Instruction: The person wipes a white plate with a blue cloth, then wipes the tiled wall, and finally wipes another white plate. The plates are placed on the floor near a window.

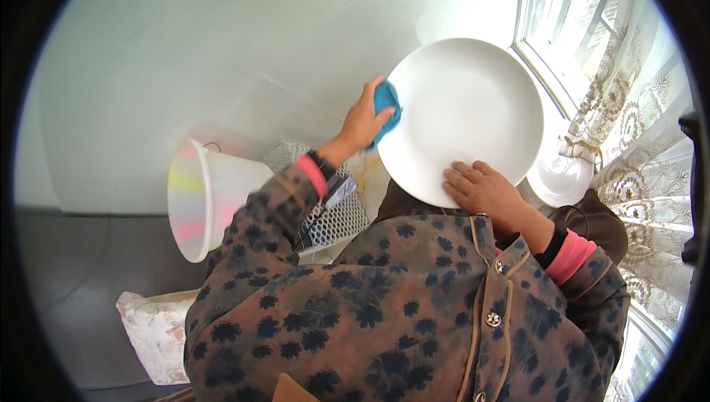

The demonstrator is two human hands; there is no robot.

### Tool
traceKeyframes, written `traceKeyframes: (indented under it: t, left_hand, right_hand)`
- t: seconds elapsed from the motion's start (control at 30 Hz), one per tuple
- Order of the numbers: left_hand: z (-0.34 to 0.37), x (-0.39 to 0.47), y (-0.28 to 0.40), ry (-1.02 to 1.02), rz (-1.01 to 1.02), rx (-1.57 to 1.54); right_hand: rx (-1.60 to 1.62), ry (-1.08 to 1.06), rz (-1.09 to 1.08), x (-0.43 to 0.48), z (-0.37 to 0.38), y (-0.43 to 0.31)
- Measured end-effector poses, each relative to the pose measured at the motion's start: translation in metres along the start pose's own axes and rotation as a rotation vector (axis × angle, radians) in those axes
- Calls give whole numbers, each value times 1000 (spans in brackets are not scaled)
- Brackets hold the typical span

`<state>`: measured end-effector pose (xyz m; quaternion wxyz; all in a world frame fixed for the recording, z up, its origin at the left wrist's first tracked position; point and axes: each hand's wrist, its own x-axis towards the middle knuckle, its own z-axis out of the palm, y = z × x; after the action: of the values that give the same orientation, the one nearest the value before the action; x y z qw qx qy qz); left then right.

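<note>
A large, round white dish [471, 102] with a shallow raised rim faces up in front of my torso. My left hand [363, 116] is closed around a blue cloth [388, 107] and presses it to the dish's left rim. Over the near rim lies my right hand [488, 191], its fingertips on the inner surface. Its thumb is hard to make out. The dish's underside and whatever supports it from below are hidden.
To the left, a white plastic bucket [191, 202] with coloured patches lies tipped sideways. Beside it stands a white mesh basket [338, 227] with things inside. A smaller white bowl [563, 177] sits at right, near lace curtains [627, 180] and a window [571, 19]. A floral cloth-covered item [155, 338] is lower left.
</note>
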<state>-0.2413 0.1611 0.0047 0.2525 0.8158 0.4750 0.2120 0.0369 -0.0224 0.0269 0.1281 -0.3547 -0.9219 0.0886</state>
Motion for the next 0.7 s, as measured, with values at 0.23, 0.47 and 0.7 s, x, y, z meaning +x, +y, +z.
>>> traceKeyframes:
  t: [0.23,0.47,0.7]
  left_hand:
    - [57,154,53,106,502,343]
    - [90,100,109,-135,898,319]
    - [24,126,29,-78,424,391]
  right_hand:
    - [-18,73,-37,14,-1,-2]
    - [-3,59,-45,10,2,-2]
    - [126,79,6,1,3,5]
